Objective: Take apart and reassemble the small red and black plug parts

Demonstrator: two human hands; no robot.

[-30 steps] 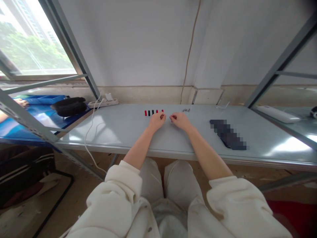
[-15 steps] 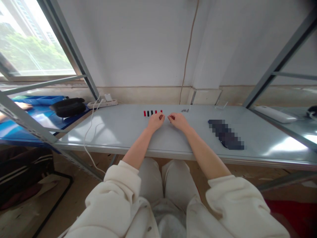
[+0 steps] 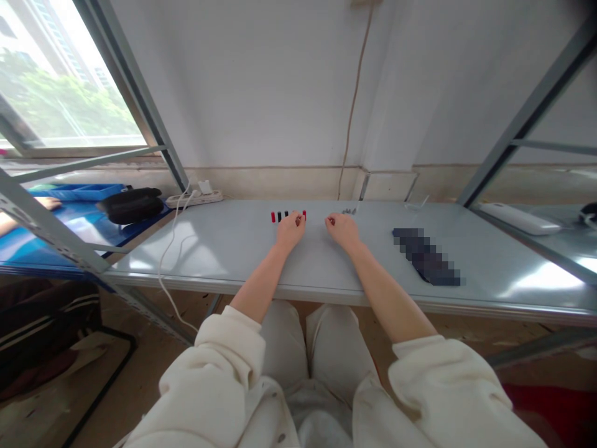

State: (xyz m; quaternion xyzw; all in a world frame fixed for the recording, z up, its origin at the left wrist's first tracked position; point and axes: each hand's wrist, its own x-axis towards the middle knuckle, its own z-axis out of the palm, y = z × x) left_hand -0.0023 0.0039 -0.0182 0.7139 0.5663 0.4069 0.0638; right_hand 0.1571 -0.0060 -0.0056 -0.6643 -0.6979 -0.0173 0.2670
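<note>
A short row of small red and black pieces (image 3: 278, 216) stands near the far side of the grey table (image 3: 224, 249). My left hand (image 3: 290, 228) rests at the right end of that row, fingers curled, fingertips on or against the last pieces. My right hand (image 3: 343, 226) lies a little to the right, fingers curled in a pinch on a tiny red piece. Several small grey metal bits (image 3: 349, 211) lie just beyond my right hand.
A dark blurred flat object (image 3: 426, 256) lies on the table to the right. A white power strip (image 3: 194, 197) with a cable trails off the left edge. A black pouch (image 3: 130, 203) and a blue tray (image 3: 79, 190) sit left; another person's hand (image 3: 44, 203) is there. Metal shelf struts flank both sides.
My hands have drawn apart: the left moved slightly left onto the row's end, the right moved right toward the metal bits. The view tilted up a little.
</note>
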